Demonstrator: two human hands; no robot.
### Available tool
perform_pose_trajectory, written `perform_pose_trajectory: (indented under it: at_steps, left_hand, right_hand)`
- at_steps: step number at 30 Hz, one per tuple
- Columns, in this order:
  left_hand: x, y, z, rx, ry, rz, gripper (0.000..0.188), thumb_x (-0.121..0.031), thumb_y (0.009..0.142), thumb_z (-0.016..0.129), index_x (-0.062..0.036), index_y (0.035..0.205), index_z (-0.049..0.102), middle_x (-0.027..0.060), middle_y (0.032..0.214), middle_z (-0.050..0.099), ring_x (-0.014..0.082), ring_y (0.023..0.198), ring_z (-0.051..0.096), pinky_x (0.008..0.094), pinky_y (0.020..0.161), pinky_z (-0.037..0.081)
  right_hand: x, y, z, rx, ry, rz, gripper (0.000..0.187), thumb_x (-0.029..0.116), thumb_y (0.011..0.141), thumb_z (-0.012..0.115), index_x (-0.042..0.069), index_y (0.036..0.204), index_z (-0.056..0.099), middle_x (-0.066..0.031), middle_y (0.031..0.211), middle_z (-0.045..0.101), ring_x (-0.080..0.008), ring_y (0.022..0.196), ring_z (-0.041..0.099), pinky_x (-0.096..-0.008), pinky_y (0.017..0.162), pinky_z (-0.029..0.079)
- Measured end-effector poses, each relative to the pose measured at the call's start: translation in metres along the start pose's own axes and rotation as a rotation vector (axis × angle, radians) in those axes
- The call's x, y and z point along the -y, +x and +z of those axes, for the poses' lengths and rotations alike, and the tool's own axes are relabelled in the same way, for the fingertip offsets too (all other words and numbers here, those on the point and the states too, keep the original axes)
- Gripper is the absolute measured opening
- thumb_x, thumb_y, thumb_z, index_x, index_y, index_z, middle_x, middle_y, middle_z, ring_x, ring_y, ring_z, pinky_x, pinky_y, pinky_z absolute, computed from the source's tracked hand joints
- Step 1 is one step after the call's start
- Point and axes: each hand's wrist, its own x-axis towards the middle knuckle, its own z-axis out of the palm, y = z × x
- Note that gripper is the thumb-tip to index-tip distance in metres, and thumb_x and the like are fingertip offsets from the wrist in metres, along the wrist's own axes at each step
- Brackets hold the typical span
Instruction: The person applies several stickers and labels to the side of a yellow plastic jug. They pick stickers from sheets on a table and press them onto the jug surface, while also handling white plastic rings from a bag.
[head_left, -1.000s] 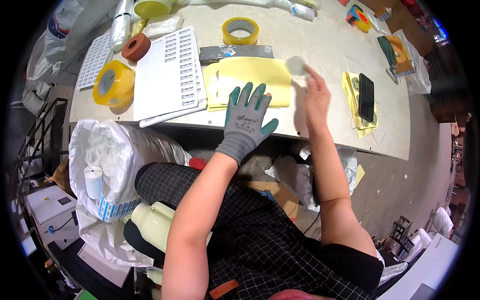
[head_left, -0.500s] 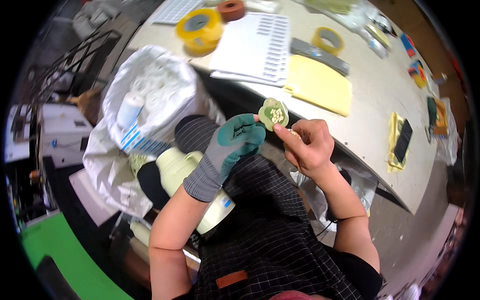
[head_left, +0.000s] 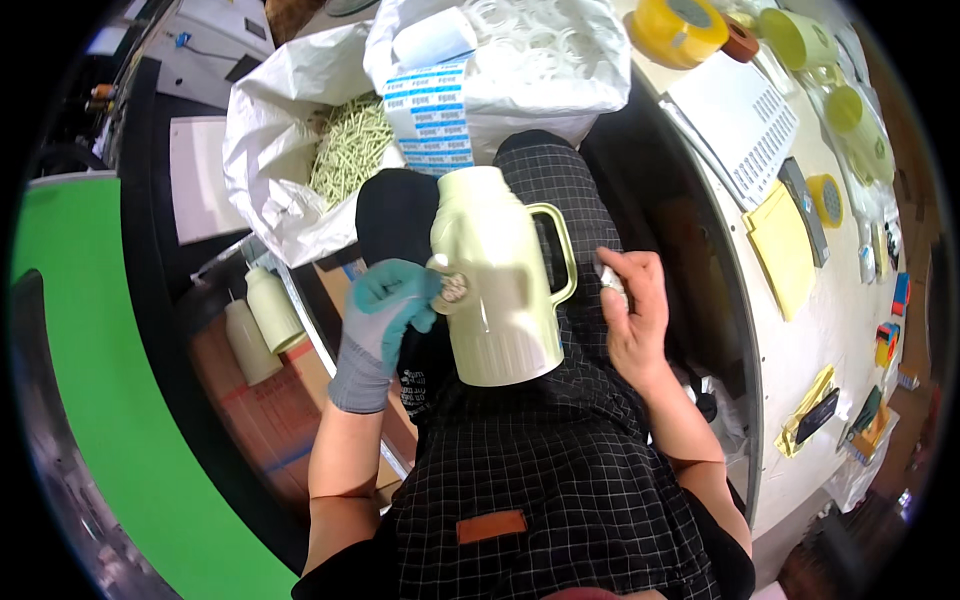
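Observation:
A pale yellow-green jug [head_left: 495, 300] with a loop handle lies across my lap, its neck pointing away from me. My left hand [head_left: 383, 305], in a grey and teal glove, pinches a small flower-shaped piece [head_left: 453, 290] with pale bits in its middle. That piece overlaps the jug's left side; whether it touches the jug I cannot tell. Bare, my right hand [head_left: 637, 310] is to the right of the jug's handle, fingers closed round a small whitish crumpled thing [head_left: 612, 284] whose kind is unclear.
Ahead stand a white sack [head_left: 545, 95] of clear rings with a blue-and-white label roll [head_left: 432, 115], and another sack [head_left: 262, 130] of thin pale-green pieces. Two pale bottle-shaped bodies [head_left: 270, 310] lie at left. The table [head_left: 735, 290] at right carries tape rolls, papers and yellow cloth [head_left: 780, 250].
My view has swung left, toward the jug and sacks. My hands have separated: the left now has the flower-shaped piece over the jug, while the right sits beyond the handle.

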Motion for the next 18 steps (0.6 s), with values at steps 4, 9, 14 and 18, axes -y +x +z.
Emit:
perform_pose_trajectory:
  at_steps: [4, 9, 14, 18]
  left_hand:
    - [0.010, -0.002, 0.012, 0.032, 0.039, -0.090, 0.015, -0.011, 0.092, 0.077, -0.0005, 0.099, 0.070, 0.0049, 0.078, 0.069, 0.0115, 0.057, 0.061, 0.0241, 0.052, 0.048]
    - [0.014, 0.008, 0.012, 0.069, 0.016, -0.158, 0.021, -0.013, 0.088, 0.084, 0.0000, 0.096, 0.070, 0.0045, 0.078, 0.070, 0.0106, 0.058, 0.063, 0.0246, 0.052, 0.049]
    - [0.024, 0.008, 0.013, -0.032, 0.421, -0.022, 0.036, -0.027, 0.082, 0.091, -0.0016, 0.092, 0.069, 0.0043, 0.076, 0.069, 0.0116, 0.064, 0.064, 0.0291, 0.060, 0.052]
    - [0.007, 0.010, 0.021, -0.109, 0.836, 0.135, 0.047, -0.043, 0.077, 0.092, -0.0051, 0.087, 0.066, 0.0076, 0.074, 0.066, 0.0172, 0.066, 0.063, 0.0347, 0.065, 0.053]
  right_hand:
    - [0.016, 0.003, 0.030, 0.042, 0.025, -0.069, 0.042, -0.001, 0.081, 0.077, 0.005, 0.122, 0.070, -0.0098, 0.106, 0.057, -0.0225, 0.092, 0.059, -0.0340, 0.082, 0.051]
    - [0.023, 0.009, 0.048, 0.025, 0.007, -0.280, 0.045, -0.008, 0.070, 0.069, 0.005, 0.113, 0.069, -0.0126, 0.105, 0.070, -0.0297, 0.094, 0.066, -0.0383, 0.081, 0.053]
    - [0.036, 0.010, 0.068, 0.125, -0.053, -0.491, 0.057, -0.007, 0.062, 0.073, 0.007, 0.117, 0.068, -0.0059, 0.111, 0.075, -0.0242, 0.090, 0.068, -0.0349, 0.073, 0.054]
    - [0.030, -0.004, 0.055, 0.300, -0.093, -0.401, 0.068, 0.017, 0.060, 0.091, 0.008, 0.123, 0.067, -0.0074, 0.125, 0.069, -0.0264, 0.103, 0.069, -0.0358, 0.080, 0.059]
